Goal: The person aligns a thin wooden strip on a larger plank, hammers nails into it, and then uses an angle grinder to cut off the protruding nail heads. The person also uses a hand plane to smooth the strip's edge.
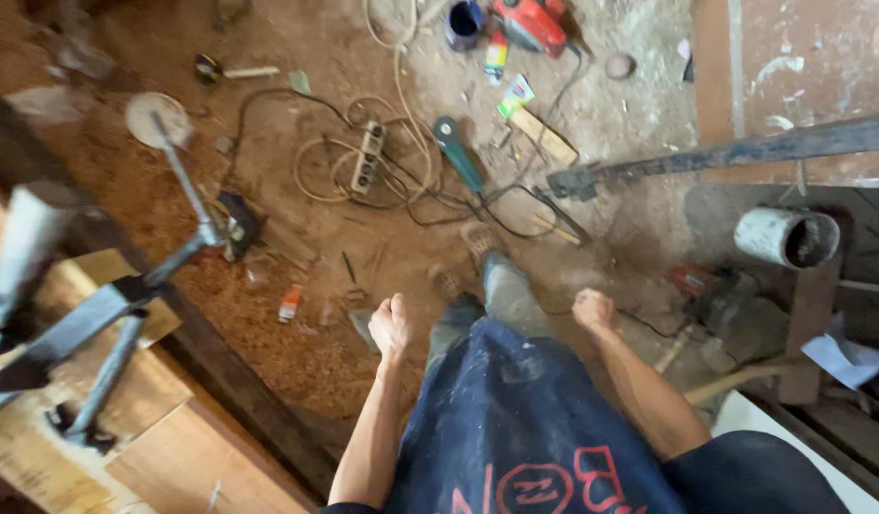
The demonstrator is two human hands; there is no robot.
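Hands: 2, L (390, 328) & R (594, 309), both empty

The person is standing and looking down, both bare arms hanging forward in front of the body. The left hand (391, 326) is curling loosely into a fist, gripping nothing. The right hand (593, 309) is likewise closing in a loose fist, empty, held well apart from the left.

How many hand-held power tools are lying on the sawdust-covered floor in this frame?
2 clearly: a green-handled tool among the cables mid-floor, and a red tool at the top edge. A reddish, dust-covered item at right may be a third; others could be hidden.
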